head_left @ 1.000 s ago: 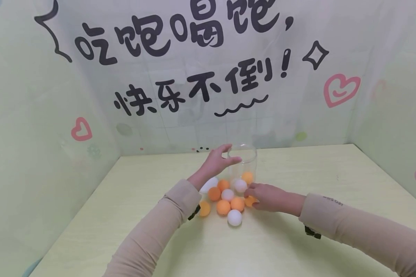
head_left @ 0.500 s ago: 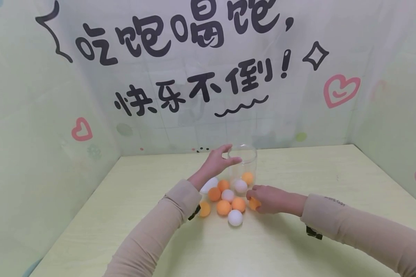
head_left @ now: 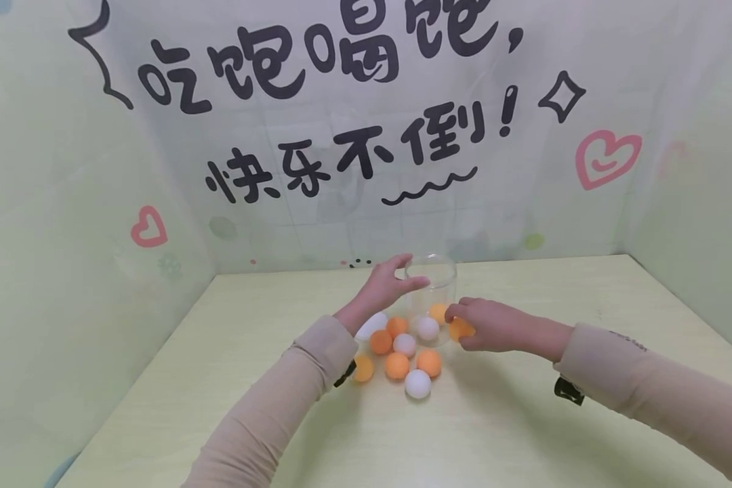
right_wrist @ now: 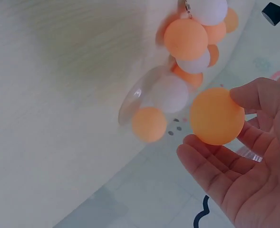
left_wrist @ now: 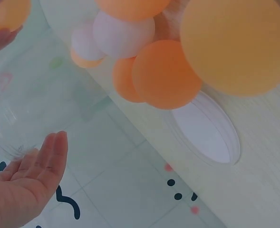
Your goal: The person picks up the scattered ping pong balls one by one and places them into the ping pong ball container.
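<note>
Since half a second ago, has brought an orange ball (head_left: 461, 330) up toward the clear jar (head_left: 442, 291) in the right hand (head_left: 494, 325) — pinches it between thumb and fingers, just beside the jar's lower wall. On the table (head_left: 268, 318), nearer than both hands, noted a white ball (head_left: 417, 384), then two loose orange balls (head_left: 397, 366) just beyond, plus a yellower ball (head_left: 363, 368) by the left sleeve (head_left: 274, 403). Farther, below the left hand (head_left: 383, 285), counted a second white ball (head_left: 404, 346), two deeper-orange balls (head_left: 381, 342), a white lid (head_left: 372, 328). Between the hands, saw one white and one orange ball inside the jar. Holds the upright jar near its rim with the left hand — thumb nearer, fingers beyond.
</note>
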Tool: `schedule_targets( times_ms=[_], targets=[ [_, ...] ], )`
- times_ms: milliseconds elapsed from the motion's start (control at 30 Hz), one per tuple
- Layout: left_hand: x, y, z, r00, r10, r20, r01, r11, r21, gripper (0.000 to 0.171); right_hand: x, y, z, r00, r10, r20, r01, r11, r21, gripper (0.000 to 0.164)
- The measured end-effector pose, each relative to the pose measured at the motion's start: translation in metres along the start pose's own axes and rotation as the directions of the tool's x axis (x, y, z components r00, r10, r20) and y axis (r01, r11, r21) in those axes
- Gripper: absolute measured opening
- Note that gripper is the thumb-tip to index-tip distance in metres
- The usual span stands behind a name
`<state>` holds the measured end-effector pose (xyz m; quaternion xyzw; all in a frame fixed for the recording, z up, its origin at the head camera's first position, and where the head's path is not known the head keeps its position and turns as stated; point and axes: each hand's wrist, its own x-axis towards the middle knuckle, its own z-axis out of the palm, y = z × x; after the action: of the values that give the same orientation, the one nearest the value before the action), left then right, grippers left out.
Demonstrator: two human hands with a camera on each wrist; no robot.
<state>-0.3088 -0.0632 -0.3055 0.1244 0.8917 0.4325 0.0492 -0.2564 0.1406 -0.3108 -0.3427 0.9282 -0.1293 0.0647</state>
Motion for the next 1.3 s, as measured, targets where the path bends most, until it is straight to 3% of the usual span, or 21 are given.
schedule_targets(
  times_ms=[533, 900, 1300],
  targets=[
    [0.001, -0.001, -0.001, 1.000, 0.029, 0.007, -0.029, 0.999, -0.026, 0.074, -0.004, 0.003, -0.037, 0.993, -0.038, -0.108, 0.034, 0.999, -0.041, 0.027],
    [-0.001, 0.001, -0.002, 1.000, 0.004, 0.015, -0.003, 0.999, -0.040, 0.075, 0.003, -0.006, -0.061, 0.983, -0.047, -0.176, 0.041, 0.998, -0.040, 0.028],
    [-0.001, 0.000, -0.001, 1.000, 0.007, 0.013, -0.007, 0.999, -0.036, 0.074, 0.018, -0.007, -0.067, 0.944, -0.104, -0.314, 0.084, 0.994, -0.075, 0.030]
  ],
)
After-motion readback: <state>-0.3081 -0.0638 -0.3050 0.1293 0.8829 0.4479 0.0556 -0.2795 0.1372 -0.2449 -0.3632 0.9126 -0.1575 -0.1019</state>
